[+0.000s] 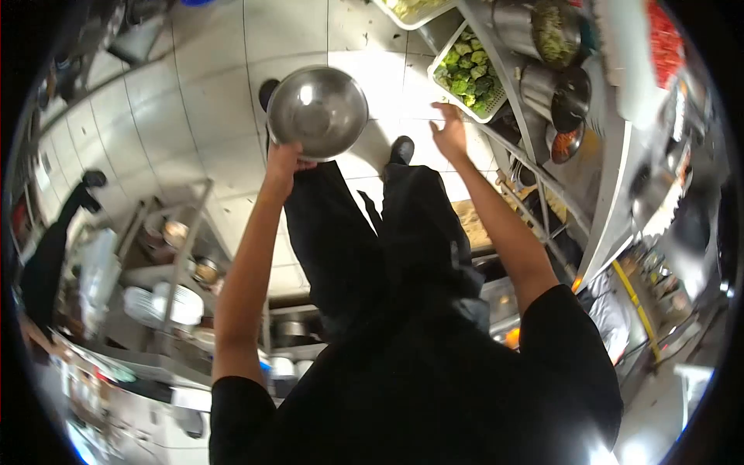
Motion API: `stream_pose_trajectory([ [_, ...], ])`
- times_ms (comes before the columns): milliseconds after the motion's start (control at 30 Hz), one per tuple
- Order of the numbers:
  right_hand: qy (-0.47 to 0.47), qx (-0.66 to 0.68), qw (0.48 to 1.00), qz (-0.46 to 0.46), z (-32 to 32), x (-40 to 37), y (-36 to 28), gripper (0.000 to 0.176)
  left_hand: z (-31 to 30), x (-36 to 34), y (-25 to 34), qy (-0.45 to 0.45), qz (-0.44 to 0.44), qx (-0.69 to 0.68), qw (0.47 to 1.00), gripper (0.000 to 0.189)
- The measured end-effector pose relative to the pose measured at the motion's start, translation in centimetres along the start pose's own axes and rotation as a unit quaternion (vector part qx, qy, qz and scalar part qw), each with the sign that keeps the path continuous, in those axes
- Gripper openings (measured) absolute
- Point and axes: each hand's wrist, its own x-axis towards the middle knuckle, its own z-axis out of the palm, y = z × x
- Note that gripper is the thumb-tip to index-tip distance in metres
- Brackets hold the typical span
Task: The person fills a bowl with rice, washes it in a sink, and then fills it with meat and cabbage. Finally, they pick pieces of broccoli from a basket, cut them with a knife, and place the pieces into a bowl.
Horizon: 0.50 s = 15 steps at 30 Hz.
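One metal bowl (329, 116), rim pinched in L hand (286, 163) grip; R hand (451, 139) grip spread, free, nr broccoli (469, 74).

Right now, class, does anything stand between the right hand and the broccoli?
From this view, only the near crate rim shows between the right hand and the broccoli. The bowl, in the left hand, is out of the way.

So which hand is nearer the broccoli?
Right. The right hand is open just below the broccoli in view; the left hand is farther off, gripping the bowl.
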Motion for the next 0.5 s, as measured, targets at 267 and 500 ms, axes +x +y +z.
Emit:
stream_pose_trajectory([
  [267,-0.037,-0.223,0.968,0.106,1.1,5.6,28.2,0.067,15.1,11.1,-15.1,0.008,0.01,-0.009,1.0,0.062],
  [500,-0.017,-0.286,0.951,0.111,2.6,9.6,28.9,0.063,19.3,17.6,-18.6,-0.012,0.178,0.13,0.975,0.065],
])
